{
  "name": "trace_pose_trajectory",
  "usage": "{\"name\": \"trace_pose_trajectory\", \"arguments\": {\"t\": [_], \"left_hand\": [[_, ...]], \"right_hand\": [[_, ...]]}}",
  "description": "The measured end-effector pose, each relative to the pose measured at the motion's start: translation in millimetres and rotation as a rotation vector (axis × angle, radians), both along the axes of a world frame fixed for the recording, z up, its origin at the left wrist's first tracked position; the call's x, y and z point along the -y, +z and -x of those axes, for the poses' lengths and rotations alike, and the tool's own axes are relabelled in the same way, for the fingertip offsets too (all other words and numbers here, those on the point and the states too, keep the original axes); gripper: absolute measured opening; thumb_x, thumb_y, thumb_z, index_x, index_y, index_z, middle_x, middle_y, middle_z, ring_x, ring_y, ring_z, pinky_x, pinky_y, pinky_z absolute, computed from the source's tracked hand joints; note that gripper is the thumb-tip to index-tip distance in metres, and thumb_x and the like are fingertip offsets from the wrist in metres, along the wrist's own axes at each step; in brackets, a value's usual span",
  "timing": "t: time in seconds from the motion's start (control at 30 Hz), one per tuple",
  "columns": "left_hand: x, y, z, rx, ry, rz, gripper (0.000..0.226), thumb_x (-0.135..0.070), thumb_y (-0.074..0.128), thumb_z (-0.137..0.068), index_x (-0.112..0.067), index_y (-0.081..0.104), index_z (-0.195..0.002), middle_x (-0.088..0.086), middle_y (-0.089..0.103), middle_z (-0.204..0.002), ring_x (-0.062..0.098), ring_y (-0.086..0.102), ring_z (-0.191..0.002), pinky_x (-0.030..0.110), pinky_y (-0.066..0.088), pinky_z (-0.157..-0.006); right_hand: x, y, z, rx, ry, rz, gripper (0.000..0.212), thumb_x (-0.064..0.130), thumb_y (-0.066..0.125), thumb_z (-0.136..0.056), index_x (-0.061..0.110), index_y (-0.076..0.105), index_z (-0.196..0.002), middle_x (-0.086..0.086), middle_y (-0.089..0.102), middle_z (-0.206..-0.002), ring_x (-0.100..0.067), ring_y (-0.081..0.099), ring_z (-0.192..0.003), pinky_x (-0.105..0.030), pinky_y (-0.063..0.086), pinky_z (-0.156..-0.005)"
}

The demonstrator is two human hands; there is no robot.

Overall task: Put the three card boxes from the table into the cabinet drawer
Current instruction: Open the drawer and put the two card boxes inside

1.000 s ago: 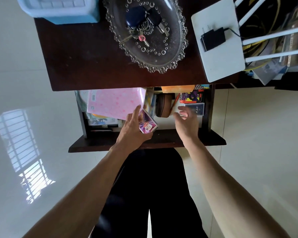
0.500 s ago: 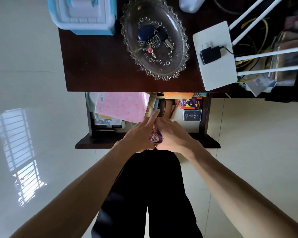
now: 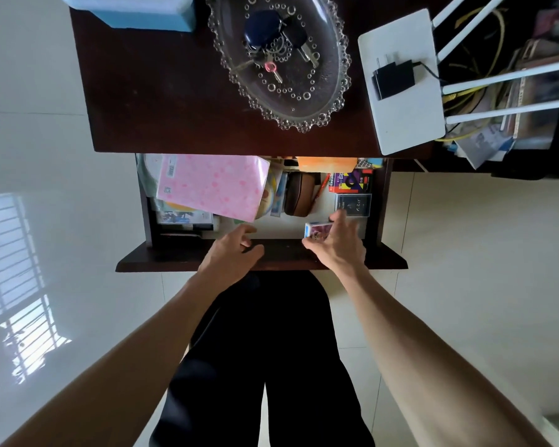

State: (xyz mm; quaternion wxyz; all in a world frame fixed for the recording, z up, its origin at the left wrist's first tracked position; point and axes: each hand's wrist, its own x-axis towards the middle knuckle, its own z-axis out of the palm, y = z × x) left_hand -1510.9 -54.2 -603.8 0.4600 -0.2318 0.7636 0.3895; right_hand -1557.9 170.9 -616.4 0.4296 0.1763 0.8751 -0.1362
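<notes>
In the open dark-wood cabinet drawer [image 3: 376, 201], at its right front corner, my right hand [image 3: 339, 245] pinches the pink-and-purple card box [image 3: 317, 229], fingers clamped on its edges, lowering it onto bare white floor just in front of the dark blue card box [image 3: 353, 205] and the red-and-purple card box [image 3: 349, 182]. I judge that spot chosen to line up all three. My left hand [image 3: 231, 256] hovers empty over the drawer front, fingers loosely apart, probably ready to push it shut.

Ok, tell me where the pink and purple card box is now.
The pink and purple card box is in the right hand, low in the open drawer, just in front of the dark blue card box.
</notes>
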Motion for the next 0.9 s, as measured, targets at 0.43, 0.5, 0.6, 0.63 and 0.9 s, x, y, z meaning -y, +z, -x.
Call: {"name": "trace_pose_trajectory", "arguments": {"t": [0.43,0.5,0.6,0.63,0.9], "left_hand": [[-4.3,-12.9,-25.5,-0.127,0.005,0.095,0.029,-0.036,0.062,-0.085,-0.028,0.065,-0.114,-0.004,0.073,-0.104,0.019,0.065,-0.103,0.042,0.051,-0.096],[-5.1,-14.0,-26.8,-0.140,0.000,0.108,0.029,-0.035,0.062,-0.086,-0.026,0.066,-0.113,-0.004,0.072,-0.104,0.020,0.064,-0.101,0.042,0.052,-0.094],[-7.0,-15.4,-28.4,-0.157,-0.010,0.133,0.028,-0.034,0.063,-0.086,-0.025,0.066,-0.112,-0.004,0.070,-0.101,0.021,0.063,-0.100,0.042,0.050,-0.094],[-7.6,-15.6,-28.8,-0.164,-0.018,0.141,0.028,-0.034,0.062,-0.086,-0.024,0.067,-0.112,-0.004,0.070,-0.101,0.021,0.062,-0.100,0.043,0.050,-0.094],[-10.4,-13.2,-27.8,-0.164,-0.047,0.161,0.030,-0.036,0.061,-0.086,-0.025,0.067,-0.112,-0.004,0.070,-0.103,0.021,0.061,-0.102,0.044,0.049,-0.095]], "right_hand": [[-32.8,-52.1,0.4,0.052,-0.033,-0.245,0.100,0.037,0.087,-0.076,0.012,0.022,-0.147,-0.022,0.050,-0.133,-0.039,0.064,-0.105,-0.047,0.058,-0.083],[-36.5,-55.5,1.7,0.059,0.000,-0.267,0.098,0.038,0.085,-0.078,0.010,0.022,-0.148,-0.023,0.052,-0.132,-0.039,0.064,-0.106,-0.048,0.057,-0.084],[-42.8,-59.8,4.4,0.087,0.082,-0.285,0.083,0.043,0.080,-0.082,0.007,0.035,-0.142,-0.023,0.052,-0.130,-0.040,0.063,-0.110,-0.047,0.055,-0.089],[-44.0,-61.0,4.9,0.094,0.117,-0.288,0.076,0.045,0.077,-0.083,0.007,0.042,-0.138,-0.022,0.053,-0.129,-0.040,0.062,-0.111,-0.046,0.054,-0.090],[-35.9,-60.4,9.1,0.162,0.321,-0.393,0.051,0.031,0.070,-0.091,0.006,0.053,-0.133,-0.020,0.046,-0.132,-0.037,0.053,-0.118,-0.048,0.048,-0.096]]}}
